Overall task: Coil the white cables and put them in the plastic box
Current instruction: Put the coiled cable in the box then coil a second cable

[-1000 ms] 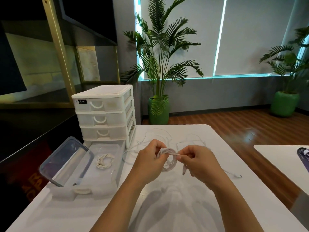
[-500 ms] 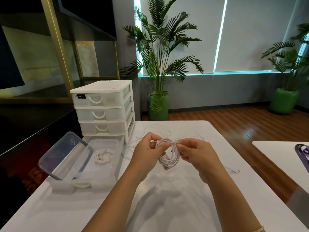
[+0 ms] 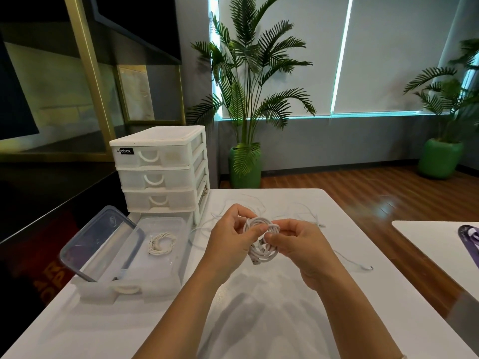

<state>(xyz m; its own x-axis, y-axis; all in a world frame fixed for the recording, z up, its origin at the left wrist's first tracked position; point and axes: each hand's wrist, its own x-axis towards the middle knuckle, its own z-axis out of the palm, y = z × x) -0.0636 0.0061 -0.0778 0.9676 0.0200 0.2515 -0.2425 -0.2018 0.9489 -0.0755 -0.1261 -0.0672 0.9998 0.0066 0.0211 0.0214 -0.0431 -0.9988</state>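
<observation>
Over the table (image 3: 259, 320), both hands pinch upright cable coil (image 3: 263, 240), plug down.

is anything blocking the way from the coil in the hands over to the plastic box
Nothing visible does. The coiled white cable is held above the table, and the open plastic box lies to its left with its lid propped on the far side.
</observation>
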